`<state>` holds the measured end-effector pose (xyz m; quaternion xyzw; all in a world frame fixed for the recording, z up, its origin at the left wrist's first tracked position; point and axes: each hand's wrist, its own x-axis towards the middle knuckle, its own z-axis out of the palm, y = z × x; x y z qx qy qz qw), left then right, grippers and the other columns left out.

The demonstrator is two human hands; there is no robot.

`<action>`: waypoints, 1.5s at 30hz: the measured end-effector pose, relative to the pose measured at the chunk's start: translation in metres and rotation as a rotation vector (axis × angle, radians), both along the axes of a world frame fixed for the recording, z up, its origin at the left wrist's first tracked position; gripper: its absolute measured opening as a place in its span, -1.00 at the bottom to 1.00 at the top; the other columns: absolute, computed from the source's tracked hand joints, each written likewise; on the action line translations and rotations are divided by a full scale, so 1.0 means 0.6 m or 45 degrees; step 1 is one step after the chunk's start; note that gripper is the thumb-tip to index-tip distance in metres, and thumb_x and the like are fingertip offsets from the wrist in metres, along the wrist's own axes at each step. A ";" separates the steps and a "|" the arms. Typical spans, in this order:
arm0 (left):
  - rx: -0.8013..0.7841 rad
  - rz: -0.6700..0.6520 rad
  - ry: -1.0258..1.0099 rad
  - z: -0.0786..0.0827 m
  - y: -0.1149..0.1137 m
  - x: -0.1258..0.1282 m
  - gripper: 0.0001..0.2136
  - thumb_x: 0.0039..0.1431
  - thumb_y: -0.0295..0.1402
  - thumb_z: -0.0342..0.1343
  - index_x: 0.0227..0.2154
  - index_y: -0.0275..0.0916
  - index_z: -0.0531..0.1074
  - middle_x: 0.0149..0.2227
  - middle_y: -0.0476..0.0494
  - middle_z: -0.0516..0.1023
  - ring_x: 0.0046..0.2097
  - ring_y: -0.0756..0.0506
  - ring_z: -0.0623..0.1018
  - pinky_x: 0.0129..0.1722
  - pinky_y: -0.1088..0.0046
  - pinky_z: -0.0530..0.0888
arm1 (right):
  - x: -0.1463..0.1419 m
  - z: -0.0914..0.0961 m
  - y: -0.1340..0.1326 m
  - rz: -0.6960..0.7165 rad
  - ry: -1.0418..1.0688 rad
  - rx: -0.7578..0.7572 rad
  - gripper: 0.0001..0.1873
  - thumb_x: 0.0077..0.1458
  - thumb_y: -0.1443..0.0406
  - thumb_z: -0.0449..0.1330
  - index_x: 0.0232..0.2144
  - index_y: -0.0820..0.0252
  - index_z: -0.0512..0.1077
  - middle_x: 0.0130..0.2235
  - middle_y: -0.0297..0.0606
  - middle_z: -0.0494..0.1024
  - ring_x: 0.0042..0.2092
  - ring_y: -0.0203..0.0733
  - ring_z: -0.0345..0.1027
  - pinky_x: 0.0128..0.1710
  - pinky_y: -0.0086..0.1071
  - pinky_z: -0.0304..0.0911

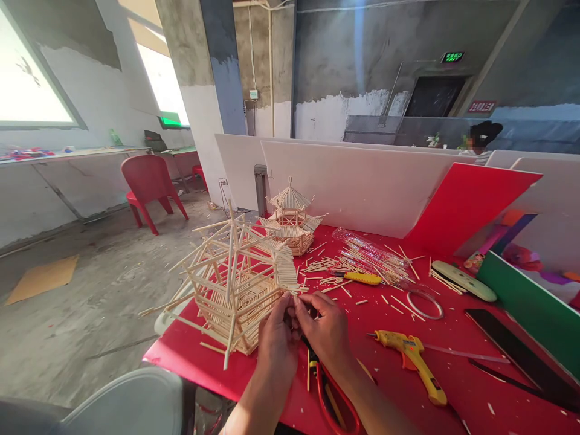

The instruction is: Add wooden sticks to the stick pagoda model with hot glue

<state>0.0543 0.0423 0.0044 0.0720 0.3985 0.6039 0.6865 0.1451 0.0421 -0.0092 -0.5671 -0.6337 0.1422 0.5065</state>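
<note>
My left hand [277, 332] and my right hand [327, 323] meet with fingertips pinched together. They are at the lower right edge of an open pavilion frame [232, 260] built of thin wooden sticks. What the fingers hold is hidden or too small to name. Just above them, a roof panel of close-laid sticks [285, 269] slopes on the frame's right side. Red-handled pliers [322, 393] lie partly under my right wrist. Behind the frame stands a finished-looking stick pavilion [290, 220] with two roof tiers.
On the red tabletop [353, 368] lie a yellow glue gun [410, 356], a yellow utility knife [360, 277], loose sticks [376, 257], a clear tape ring [425, 304] and a black phone-like slab [507, 344]. White boards [353, 187] rise behind. A person [481, 142] sits beyond them.
</note>
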 end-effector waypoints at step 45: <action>-0.040 -0.038 0.079 -0.012 -0.025 -0.007 -0.69 -0.33 -0.28 0.47 -0.56 -0.30 0.48 -0.64 0.08 0.39 -0.64 0.12 0.29 -0.72 0.62 0.13 | 0.092 -0.015 0.130 -0.069 -0.452 -0.467 -0.77 0.27 0.16 0.14 -0.17 0.15 0.51 -0.17 -0.26 0.57 -0.17 -0.19 0.45 -0.11 -0.24 0.36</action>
